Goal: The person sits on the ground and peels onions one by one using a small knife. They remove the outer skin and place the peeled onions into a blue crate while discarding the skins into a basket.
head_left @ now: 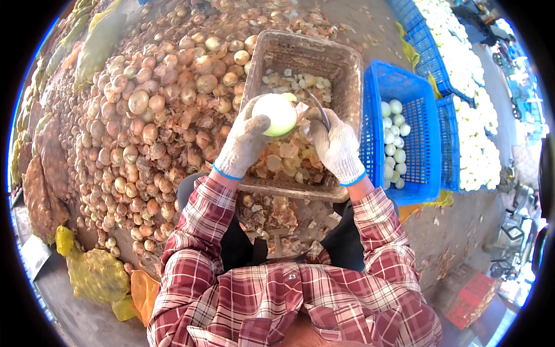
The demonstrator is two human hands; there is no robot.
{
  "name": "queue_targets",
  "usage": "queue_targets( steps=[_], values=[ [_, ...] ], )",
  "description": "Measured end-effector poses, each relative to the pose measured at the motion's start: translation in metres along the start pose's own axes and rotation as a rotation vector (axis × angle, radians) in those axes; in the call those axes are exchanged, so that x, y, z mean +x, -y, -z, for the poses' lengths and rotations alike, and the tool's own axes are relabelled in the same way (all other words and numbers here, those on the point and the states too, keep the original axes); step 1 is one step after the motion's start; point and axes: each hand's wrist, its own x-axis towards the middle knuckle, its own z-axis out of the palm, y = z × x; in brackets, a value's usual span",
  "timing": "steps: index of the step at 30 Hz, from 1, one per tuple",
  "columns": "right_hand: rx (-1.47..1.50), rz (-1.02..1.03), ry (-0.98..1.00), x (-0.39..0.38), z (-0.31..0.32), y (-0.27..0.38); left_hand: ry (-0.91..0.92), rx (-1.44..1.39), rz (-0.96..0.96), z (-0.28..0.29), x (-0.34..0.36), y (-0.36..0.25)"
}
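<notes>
My left hand [245, 136], in a white knit glove with a blue cuff, is closed round a large peeled onion [275, 114], pale and smooth with a greenish underside. My right hand [337, 144], gloved the same way, grips a knife [319, 110] whose dark, thin curved blade points up toward the onion; its handle is hidden in the fist. A small gap lies between blade and onion. Below both hands stands a dirty brown plastic crate [354, 75], holding onion skins [289, 156] and cut onion ends.
A big heap of unpeeled onions [139, 104] spreads over the floor at left. Close on the right, a blue crate [425, 104] holds several peeled onions [395, 136]. Farther right, more blue crates [448, 124] are piled with peeled onions. Yellow mesh sacks [98, 274] lie at lower left.
</notes>
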Motion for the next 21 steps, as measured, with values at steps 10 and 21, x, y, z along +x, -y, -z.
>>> queue_targets(
  steps=[10,21],
  values=[
    [-0.440,0.267,0.066,-0.003,0.002,0.006,-0.003,0.030,0.009,0.002,0.000,0.000],
    [-0.187,0.315,0.072,-0.007,-0.007,-0.014,0.082,-0.153,-0.001,0.003,0.006,0.010]
  ],
)
